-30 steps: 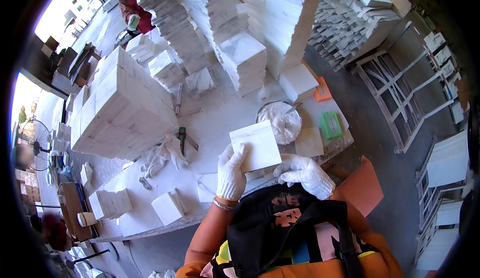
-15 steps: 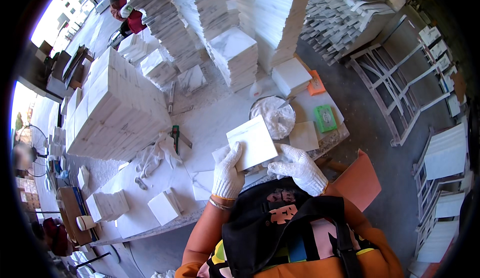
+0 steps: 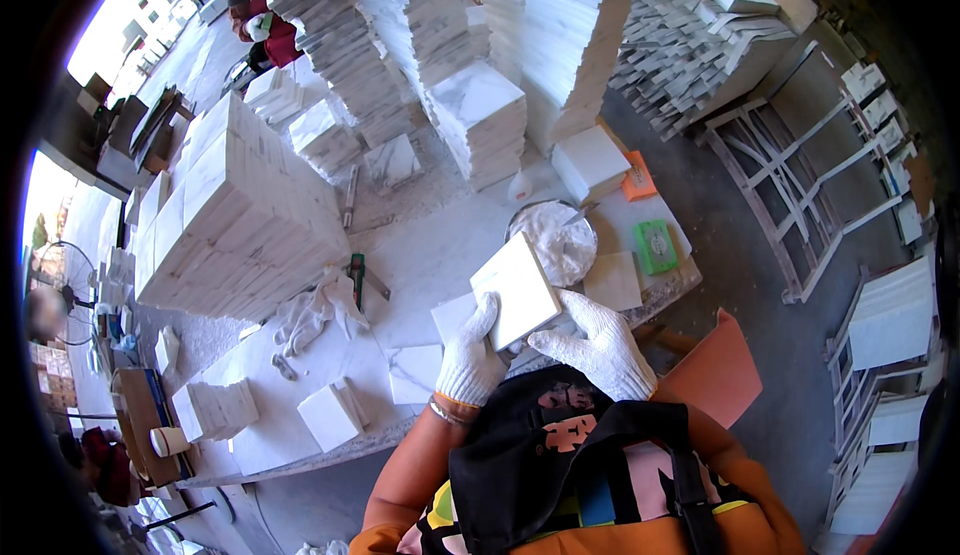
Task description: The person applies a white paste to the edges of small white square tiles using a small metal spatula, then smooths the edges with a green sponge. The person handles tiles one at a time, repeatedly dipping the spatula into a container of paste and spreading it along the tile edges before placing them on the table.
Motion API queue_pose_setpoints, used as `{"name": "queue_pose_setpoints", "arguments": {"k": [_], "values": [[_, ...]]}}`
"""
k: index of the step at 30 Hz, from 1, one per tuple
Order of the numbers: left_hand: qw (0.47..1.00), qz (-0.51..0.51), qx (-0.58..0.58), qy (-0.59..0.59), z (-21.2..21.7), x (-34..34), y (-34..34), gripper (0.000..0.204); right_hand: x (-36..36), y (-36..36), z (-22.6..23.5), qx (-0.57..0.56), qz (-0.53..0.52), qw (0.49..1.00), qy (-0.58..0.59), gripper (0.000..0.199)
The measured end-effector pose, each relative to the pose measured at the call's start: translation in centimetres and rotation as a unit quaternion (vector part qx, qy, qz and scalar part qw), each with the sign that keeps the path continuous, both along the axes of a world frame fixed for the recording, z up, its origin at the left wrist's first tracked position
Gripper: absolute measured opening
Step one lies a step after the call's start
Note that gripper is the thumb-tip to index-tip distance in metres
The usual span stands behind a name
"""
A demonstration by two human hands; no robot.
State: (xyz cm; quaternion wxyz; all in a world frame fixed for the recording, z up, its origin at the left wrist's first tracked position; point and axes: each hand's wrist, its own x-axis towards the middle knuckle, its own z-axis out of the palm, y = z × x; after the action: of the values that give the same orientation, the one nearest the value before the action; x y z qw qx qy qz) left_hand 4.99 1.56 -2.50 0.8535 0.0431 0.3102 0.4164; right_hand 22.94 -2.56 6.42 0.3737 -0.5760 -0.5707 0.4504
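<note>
A square white marble tile (image 3: 517,290) is gripped at frame centre by both white-gloved hands, left hand (image 3: 468,360) and right hand (image 3: 596,343), above the dusty table (image 3: 440,255).

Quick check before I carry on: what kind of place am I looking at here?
Most likely a stone tile workshop. Tall stacks of white marble tiles crowd the dusty worktable, and both gloved hands, left hand and right hand, hold a square white tile beside a bowl of white paste.
</note>
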Motion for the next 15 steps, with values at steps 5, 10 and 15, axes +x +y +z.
{"name": "queue_pose_setpoints", "arguments": {"k": [5, 10, 15], "values": [[0.995, 0.037, 0.079, 0.044, 3.8, 0.7, -1.1, 0.05, 0.7, 0.8, -0.5, -0.084, -0.058, 0.981, 0.167, 0.043], [0.99, -0.032, 0.107, 0.088, 4.0, -1.4, -2.2, 0.052, 1.8, 1.2, -0.7, -0.098, -0.068, 0.954, 0.275, 0.036], [0.968, -0.047, 0.167, 0.179, 3.4, -4.7, -1.3, 0.053, 2.4, 1.2, -1.8, -0.159, -0.031, 0.942, 0.295, 0.029]]}}
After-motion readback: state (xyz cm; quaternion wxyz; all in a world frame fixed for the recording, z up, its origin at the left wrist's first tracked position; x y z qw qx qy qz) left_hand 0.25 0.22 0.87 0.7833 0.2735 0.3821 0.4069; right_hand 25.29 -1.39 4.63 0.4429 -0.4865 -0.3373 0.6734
